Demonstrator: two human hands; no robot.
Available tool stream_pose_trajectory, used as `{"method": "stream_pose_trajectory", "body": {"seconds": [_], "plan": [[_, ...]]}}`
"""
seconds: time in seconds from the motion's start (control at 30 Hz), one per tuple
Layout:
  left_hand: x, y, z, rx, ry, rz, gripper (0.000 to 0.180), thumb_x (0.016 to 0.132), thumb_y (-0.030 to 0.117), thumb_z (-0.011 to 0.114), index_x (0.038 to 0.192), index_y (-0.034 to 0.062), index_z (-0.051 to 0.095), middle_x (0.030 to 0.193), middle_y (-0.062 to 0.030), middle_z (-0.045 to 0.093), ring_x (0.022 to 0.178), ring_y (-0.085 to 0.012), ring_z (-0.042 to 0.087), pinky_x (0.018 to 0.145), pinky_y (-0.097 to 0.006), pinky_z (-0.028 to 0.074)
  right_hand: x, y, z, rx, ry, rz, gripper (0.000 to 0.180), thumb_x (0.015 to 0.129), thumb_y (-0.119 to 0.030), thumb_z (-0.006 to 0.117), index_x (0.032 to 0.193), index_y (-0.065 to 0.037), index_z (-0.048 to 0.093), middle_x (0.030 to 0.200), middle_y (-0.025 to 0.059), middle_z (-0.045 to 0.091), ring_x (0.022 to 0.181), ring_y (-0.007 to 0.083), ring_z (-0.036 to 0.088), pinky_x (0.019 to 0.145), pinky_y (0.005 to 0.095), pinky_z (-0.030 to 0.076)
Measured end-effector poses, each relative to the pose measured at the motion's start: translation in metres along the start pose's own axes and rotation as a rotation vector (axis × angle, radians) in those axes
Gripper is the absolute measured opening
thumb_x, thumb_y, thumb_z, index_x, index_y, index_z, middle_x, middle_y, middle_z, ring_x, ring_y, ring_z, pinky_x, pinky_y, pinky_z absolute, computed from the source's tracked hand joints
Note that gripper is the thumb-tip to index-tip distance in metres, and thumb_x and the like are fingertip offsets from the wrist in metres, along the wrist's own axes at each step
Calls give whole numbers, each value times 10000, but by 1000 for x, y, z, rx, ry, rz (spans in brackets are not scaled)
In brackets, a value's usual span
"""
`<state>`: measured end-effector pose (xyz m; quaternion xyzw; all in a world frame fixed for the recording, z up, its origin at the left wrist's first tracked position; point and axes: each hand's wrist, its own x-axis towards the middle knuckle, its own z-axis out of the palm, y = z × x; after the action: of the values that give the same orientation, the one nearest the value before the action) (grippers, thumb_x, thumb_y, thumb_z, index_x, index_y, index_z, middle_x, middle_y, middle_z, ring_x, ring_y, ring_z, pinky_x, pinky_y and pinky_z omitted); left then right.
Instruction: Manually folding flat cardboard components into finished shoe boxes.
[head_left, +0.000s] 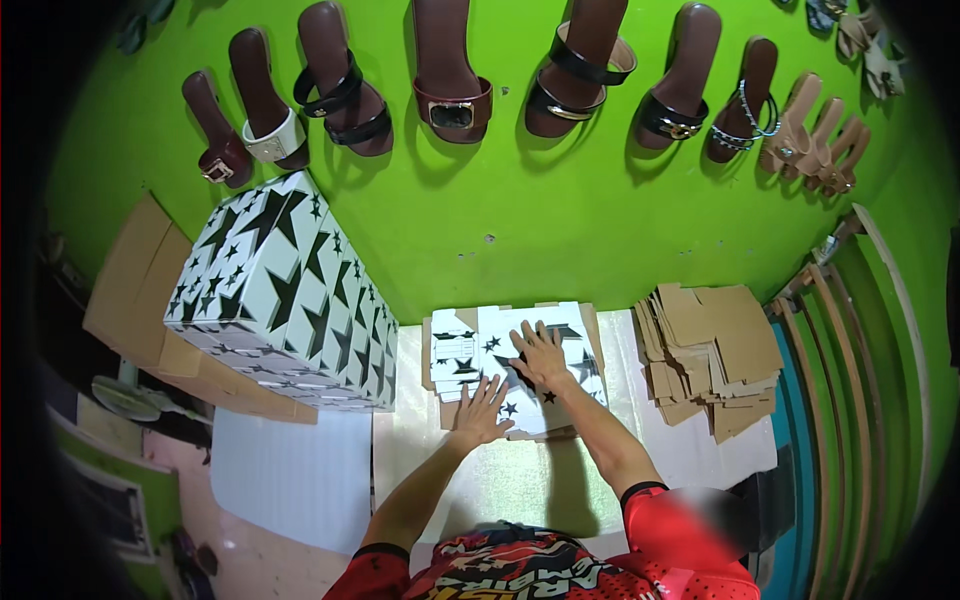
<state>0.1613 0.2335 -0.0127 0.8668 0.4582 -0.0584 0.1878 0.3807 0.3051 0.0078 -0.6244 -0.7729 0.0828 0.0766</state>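
Observation:
A flat, unfolded white cardboard box blank [520, 412] printed with black stars lies on the table in front of me. Brown cardboard edges stick out from beneath it on several sides. My left hand [482, 412] rests on its near left part, palm down with the fingers spread. Farther up and to the right, my right hand [540, 358] is laid flat on the same blank, its fingers also apart. Neither hand grips anything. The palms hide parts of the printed stars.
At the left stands a tall stack of white star-printed boxes [300, 290], with brown cardboard [140, 290] behind it. A pile of flat brown cardboard blanks [715, 350] lies at the right. Sandals [450, 60] hang in a row on the green wall. Wooden strips [850, 360] lean far right.

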Motion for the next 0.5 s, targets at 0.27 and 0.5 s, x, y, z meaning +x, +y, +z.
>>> {"method": "stream_pose_trajectory", "body": {"seconds": [0.27, 0.5], "plan": [[3, 1, 31, -21, 239, -5, 1065, 788, 584, 777, 1651, 140, 338, 1740, -109, 249, 1596, -352, 211, 1195, -786, 81, 61, 20, -30, -144, -212, -93, 1220, 658, -776, 798, 1658, -241, 346, 1724, 155, 284, 1613, 395, 175, 1279, 675, 6], [2, -4, 33, -4, 300, 30, 1096, 734, 549, 825, 1641, 143, 364, 1742, -103, 252, 1594, -343, 234, 1168, -815, 67, 46, -7, -41, -170, 112, -126, 856, 725, -344, 906, 1481, -126, 567, 1382, 144, 579, 1417, 344, 465, 1275, 684, 98]]}}
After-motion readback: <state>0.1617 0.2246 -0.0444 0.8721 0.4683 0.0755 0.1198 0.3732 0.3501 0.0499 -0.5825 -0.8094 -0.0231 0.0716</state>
